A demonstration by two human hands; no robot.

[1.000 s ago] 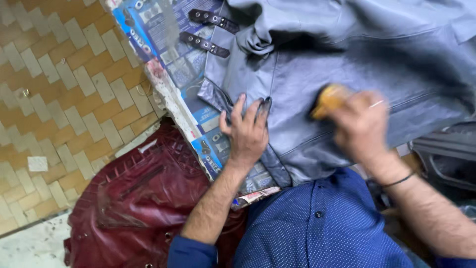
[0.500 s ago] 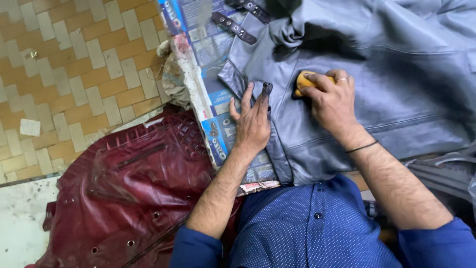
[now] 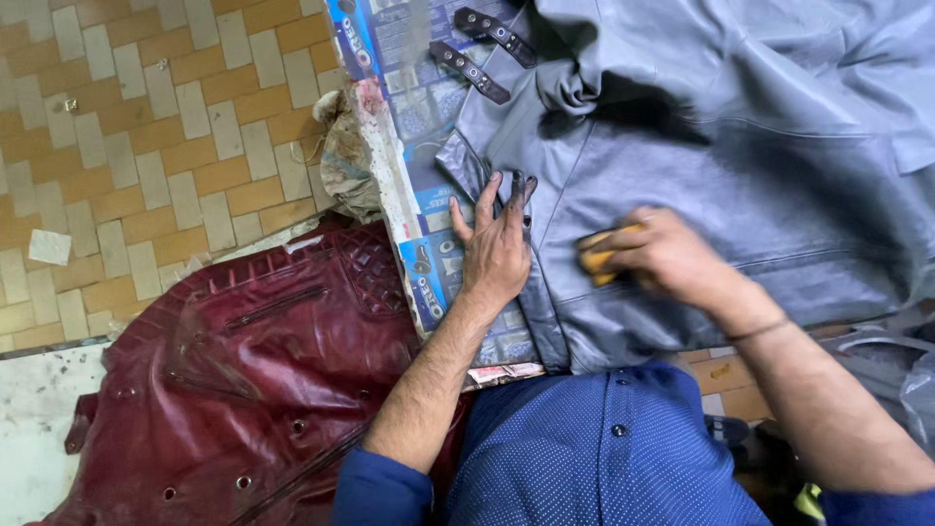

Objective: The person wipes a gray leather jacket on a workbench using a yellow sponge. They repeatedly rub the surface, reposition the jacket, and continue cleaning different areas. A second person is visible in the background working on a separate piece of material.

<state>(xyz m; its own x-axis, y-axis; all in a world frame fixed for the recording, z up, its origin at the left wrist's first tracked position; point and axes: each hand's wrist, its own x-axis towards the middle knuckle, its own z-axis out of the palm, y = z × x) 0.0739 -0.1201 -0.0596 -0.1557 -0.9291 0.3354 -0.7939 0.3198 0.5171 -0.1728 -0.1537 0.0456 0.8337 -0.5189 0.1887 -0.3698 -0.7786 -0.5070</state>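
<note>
- Right hand (image 3: 672, 255): closed on yellow sponge (image 3: 596, 255), pressed to grey leather jacket (image 3: 740, 195).
- Left hand (image 3: 497, 248): fingers spread flat, pinning jacket front on surface; best kept taut.
- Maroon jacket (image 3: 253, 370): below left, beside tiled floor (image 3: 146, 127).

It looked like a small leather workshop. A grey jacket (image 3: 740, 185) lay on a cardboard-covered bench (image 3: 419, 107). A maroon jacket (image 3: 263, 370) waited beside the tiled floor (image 3: 146, 146).

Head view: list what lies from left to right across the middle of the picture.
Tiled floor → dark red leather jacket → left hand, flat on the printed cardboard's edge → yellow sponge → right hand → grey leather jacket.
</note>
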